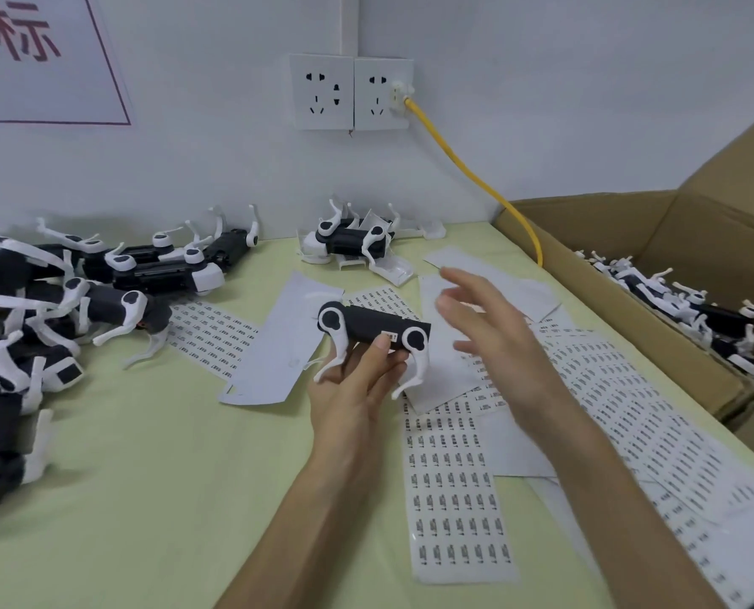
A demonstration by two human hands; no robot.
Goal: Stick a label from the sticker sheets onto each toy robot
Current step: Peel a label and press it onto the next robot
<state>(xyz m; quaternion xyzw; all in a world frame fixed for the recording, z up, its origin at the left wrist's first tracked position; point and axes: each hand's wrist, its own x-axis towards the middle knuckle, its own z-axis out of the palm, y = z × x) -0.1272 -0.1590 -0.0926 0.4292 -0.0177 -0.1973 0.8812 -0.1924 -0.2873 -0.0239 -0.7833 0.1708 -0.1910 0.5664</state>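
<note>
My left hand (357, 380) grips a black toy robot (368, 329) with white legs, held above the table's middle. My thumb presses beside a small white label (390, 336) stuck on its dark body. Just to the right of the robot hovers my right hand (485, 327), blurred, fingers spread and holding nothing. Sticker sheets (454, 481) with rows of small printed labels lie under and to the right of both hands, and one more sticker sheet (210, 334) lies left of the robot.
A pile of toy robots (58, 301) fills the table's left side; another toy robot (353, 237) lies by the wall. A cardboard box (630, 301) at right holds more robots. A yellow cable (472, 173) runs from the wall socket (351, 92). Blank backing sheets (278, 345) lie about.
</note>
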